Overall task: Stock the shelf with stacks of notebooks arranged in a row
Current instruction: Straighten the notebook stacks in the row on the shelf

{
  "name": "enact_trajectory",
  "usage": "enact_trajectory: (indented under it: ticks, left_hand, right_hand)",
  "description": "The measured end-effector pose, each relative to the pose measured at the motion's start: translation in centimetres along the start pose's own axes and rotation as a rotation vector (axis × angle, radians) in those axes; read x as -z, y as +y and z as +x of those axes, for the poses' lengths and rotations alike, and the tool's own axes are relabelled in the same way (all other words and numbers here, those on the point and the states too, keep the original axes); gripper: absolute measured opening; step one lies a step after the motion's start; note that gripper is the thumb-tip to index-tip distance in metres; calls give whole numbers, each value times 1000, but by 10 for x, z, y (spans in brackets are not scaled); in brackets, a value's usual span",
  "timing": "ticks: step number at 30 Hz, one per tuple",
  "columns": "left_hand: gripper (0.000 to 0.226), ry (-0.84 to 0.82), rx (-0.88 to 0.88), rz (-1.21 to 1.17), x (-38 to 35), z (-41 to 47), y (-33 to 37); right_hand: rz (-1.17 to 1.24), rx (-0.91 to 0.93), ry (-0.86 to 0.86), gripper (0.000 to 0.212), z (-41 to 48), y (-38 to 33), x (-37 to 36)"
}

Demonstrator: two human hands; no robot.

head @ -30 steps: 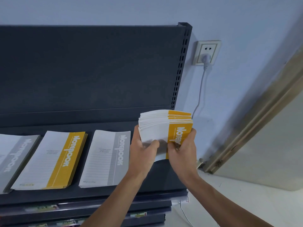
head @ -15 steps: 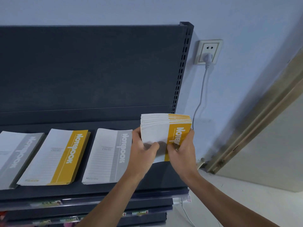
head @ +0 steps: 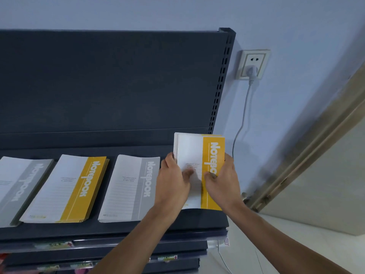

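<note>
A stack of yellow-and-white notebooks lies tilted low over the right end of the dark top shelf. My left hand grips the stack's left edge, thumb on the cover. My right hand grips its right edge, thumb on the yellow band. To the left, three stacks lie flat in a row: a grey one, a yellow one, and another grey one cut off by the frame's left edge. Whether the held stack touches the shelf I cannot tell.
The shelf's dark back panel rises behind the row, with a perforated upright at its right end. A wall socket with a plugged cable hangs right of it. Lower shelves show below. A door frame runs diagonally at right.
Both hands have lowered the held stack and tipped it flatter toward the shelf, so its cover now faces up. The three lying stacks have not moved.
</note>
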State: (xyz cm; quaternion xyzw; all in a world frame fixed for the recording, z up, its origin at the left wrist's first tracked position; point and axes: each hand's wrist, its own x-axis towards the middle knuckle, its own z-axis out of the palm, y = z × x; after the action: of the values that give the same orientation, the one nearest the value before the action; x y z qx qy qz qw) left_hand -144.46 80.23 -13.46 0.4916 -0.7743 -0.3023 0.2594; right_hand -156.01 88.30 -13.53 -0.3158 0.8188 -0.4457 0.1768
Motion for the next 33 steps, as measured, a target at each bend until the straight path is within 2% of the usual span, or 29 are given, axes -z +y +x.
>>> enact_trajectory:
  ticks: [4,10,18,22,28,33]
  left_hand:
    - [48,-98,130,191,-7,8,-1]
    - [48,-171,193,255,-13,10,-6]
    - [51,-187,150,337,-15,12,-8]
    - [51,-180,94,425,-17,12,-9]
    - [55,-162,71,411,-22,11,-13]
    - [53,-66,2,333,12,17,-12]
  right_hand:
    - [-184,-63,-88,33,14,2,-3]
    - [-363,-126,-219,26,23,7,-7]
    - [-488,-106,-239,23,28,11,-10]
    - [-478,-133,-238,33,28,11,-11]
    - [-470,-172,-211,55,26,9,-9]
    - [-592,49,-60,69,25,-11,-19]
